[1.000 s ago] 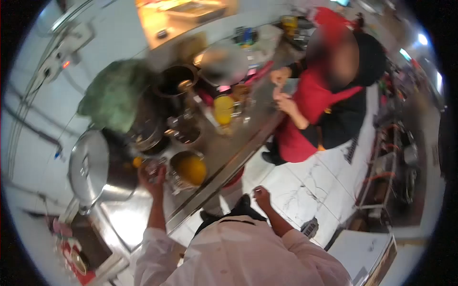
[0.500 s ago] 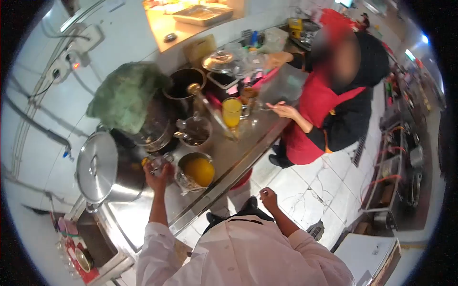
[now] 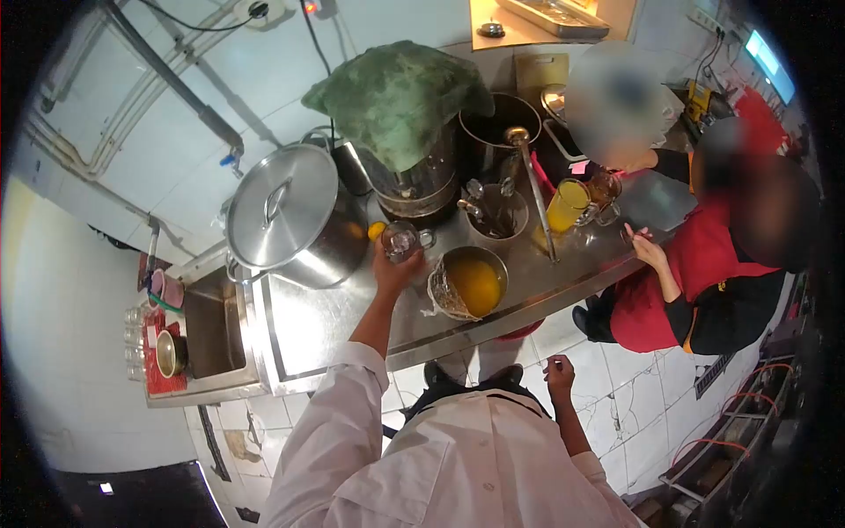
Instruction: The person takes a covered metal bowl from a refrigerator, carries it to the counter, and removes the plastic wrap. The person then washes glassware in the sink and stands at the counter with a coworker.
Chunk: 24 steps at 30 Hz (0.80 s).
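Observation:
My left hand point(image 3: 395, 269) is wrapped round a clear glass mug point(image 3: 401, 239) with what looks like ice inside, its handle pointing right. Over the steel counter, the mug is between the large lidded pot point(image 3: 295, 216) and a metal pot of orange liquid point(image 3: 478, 286), which has crumpled clear wrap at its left side. A small orange fruit point(image 3: 377, 231) lies just behind my fingers. My right hand point(image 3: 559, 373) hangs over the floor by my body, fingers curled in, with nothing visible in it.
A metal container of utensils point(image 3: 495, 216) and a long ladle point(image 3: 534, 180) stand behind the orange liquid. Farther right are a glass mug of yellow juice point(image 3: 568, 207) and a mug of brown liquid point(image 3: 602, 189). A co-worker in a red apron point(image 3: 651, 304) reaches over the counter. A sink point(image 3: 216, 326) lies left.
The view has turned left, bringing the sink further into sight. My left hand still holds the glass mug, now seen more from above. My right hand stays low with curled fingers.

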Each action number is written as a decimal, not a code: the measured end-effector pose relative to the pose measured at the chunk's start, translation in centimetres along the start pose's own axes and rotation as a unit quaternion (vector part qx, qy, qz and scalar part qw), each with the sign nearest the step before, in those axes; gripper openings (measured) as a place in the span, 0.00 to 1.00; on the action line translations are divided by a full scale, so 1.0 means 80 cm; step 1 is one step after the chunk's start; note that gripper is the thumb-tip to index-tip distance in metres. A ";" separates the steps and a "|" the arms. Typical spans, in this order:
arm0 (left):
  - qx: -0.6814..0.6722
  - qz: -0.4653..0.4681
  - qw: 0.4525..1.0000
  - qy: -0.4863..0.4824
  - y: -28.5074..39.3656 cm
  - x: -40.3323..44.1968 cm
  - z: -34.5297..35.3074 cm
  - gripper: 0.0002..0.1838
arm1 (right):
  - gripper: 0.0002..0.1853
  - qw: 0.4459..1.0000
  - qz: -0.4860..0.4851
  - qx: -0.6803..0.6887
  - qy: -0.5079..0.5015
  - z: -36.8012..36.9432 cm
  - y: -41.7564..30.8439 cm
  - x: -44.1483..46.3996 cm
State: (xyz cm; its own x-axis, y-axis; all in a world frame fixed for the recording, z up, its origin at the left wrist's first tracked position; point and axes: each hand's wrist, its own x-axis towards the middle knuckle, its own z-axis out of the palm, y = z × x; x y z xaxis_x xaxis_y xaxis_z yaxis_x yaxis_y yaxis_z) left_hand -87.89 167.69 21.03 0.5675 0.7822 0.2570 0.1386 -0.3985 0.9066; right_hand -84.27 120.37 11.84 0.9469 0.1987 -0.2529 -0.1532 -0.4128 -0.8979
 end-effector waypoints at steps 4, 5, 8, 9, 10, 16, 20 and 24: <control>-0.070 0.007 0.997 0.010 0.002 -0.027 -0.027 0.35 | 0.04 1.000 -0.005 0.007 -0.006 -0.002 0.010 0.008; -0.038 -0.008 0.999 0.014 0.008 -0.039 -0.042 0.36 | 0.05 1.000 -0.011 0.010 -0.003 -0.003 0.011 0.007; -0.025 -0.022 0.999 0.024 0.014 -0.078 -0.086 0.36 | 0.05 0.999 0.027 0.020 0.005 0.001 -0.002 0.001; -0.050 -0.013 0.998 0.033 0.019 -0.086 -0.100 0.36 | 0.05 0.999 0.040 0.014 0.005 0.004 -0.001 0.000; -0.019 0.004 0.998 0.059 0.025 -0.095 -0.116 0.32 | 0.05 0.999 0.043 0.012 -0.004 0.007 0.000 -0.003; -0.003 -0.080 0.987 0.140 -0.024 -0.135 -0.201 0.39 | 0.05 0.998 0.027 -0.004 -0.048 0.045 0.006 0.000; -0.081 -0.128 0.972 0.182 -0.052 -0.144 -0.238 0.43 | 0.04 0.995 0.043 -0.020 -0.083 0.076 -0.019 0.001; -0.017 -0.105 0.979 0.174 -0.089 -0.149 -0.263 0.46 | 0.04 0.994 0.003 -0.007 -0.112 0.107 -0.022 -0.003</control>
State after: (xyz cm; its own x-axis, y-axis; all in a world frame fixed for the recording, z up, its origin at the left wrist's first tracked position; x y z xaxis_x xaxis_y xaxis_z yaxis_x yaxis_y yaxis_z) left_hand -112.69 171.29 18.56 0.2174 0.9633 0.1576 0.1923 -0.2006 0.9606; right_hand -86.64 128.68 10.34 0.8587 0.3896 -0.3331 -0.1525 -0.4262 -0.8917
